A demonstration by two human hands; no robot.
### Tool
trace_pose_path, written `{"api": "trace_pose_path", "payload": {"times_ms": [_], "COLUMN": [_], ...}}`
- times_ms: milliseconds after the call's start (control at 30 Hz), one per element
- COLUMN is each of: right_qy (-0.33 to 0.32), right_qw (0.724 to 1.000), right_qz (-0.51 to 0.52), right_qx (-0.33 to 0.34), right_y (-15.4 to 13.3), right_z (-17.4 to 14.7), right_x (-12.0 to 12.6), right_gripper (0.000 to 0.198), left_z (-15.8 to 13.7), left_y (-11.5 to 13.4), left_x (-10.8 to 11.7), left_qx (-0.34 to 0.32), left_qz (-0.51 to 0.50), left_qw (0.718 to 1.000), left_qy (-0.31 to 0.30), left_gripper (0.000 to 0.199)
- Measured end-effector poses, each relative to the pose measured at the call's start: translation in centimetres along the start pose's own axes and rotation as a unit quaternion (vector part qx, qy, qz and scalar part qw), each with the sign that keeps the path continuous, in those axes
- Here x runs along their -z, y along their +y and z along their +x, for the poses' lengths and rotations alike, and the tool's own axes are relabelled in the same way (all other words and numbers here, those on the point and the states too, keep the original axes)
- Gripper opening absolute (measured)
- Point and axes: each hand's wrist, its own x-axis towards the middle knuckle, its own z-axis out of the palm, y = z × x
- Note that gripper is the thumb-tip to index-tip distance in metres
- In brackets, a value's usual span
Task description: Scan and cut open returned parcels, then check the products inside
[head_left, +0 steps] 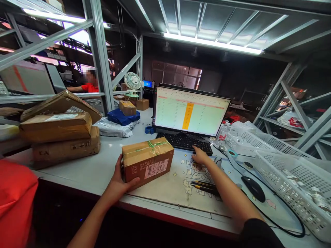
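A brown cardboard box (148,162) with a white shipping label and green-printed tape rests on the desk in front of me. My left hand (121,177) grips its left end, thumb along the front face and fingers up the side. To the right, my right hand (200,155) reaches to the black keyboard (184,141), its index finger extended onto the keys and nothing held in it. Behind the keyboard, the monitor (190,112) displays a spreadsheet with an orange column. Pens or thin dark tools (205,186) lie partly hidden beneath my right forearm.
Cardboard parcels (64,137) are stacked at left, beside grey and blue mailer bags (122,117). A small fan (132,81) stands behind. At right are a mouse (253,188), its cable and white baskets (292,182) holding bottles. Metal posts (99,55) frame the desk; a person in red sits beyond.
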Motion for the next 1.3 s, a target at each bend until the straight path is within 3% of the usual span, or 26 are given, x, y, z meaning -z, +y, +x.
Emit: {"api": "trace_pose_path", "payload": {"times_ms": [100,200,300,367,467,533,733,967,1300], "right_qy": [-0.001,0.056,0.215,0.284,0.290,0.271,0.272,0.284,0.272], "right_qw": [0.998,0.995,0.974,0.952,0.935,0.940,0.946,0.939,0.947], "right_qz": [0.029,0.057,0.057,0.004,-0.024,-0.004,0.040,-0.005,-0.033], "right_qx": [0.063,0.058,-0.045,-0.117,-0.201,-0.210,-0.173,-0.195,-0.170], "right_y": [-0.4,3.1,10.9,17.1,24.5,27.3,27.7,27.7,30.0], "right_z": [-3.6,-7.3,-10.4,-12.4,-15.1,-16.3,-17.0,-16.5,-16.9], "right_x": [0.1,0.7,1.0,0.3,-1.9,-3.7,-6.9,-7.6,-8.5], "right_gripper": [0.061,0.056,0.057,0.056,0.060,0.066,0.073,0.071,0.088], "left_z": [-0.2,-0.3,-0.5,-0.6,-0.6,-0.5,-0.5,-0.9,-1.3], "left_y": [0.1,0.1,0.4,0.6,0.6,0.4,0.2,0.5,1.0], "left_x": [0.1,0.1,-0.1,-0.3,-0.5,-0.5,-0.3,-0.4,-0.6], "left_qx": [0.003,0.003,0.006,0.015,0.024,0.022,0.016,0.018,0.022], "left_qz": [-0.006,-0.005,-0.006,-0.008,-0.006,0.004,0.027,0.024,0.009], "left_qw": [1.000,1.000,1.000,1.000,0.999,0.999,0.998,0.998,0.998], "left_qy": [0.000,-0.005,0.009,0.025,0.041,0.050,0.061,0.051,0.055], "left_gripper": [0.135,0.136,0.135,0.135,0.137,0.136,0.136,0.132,0.134]}}
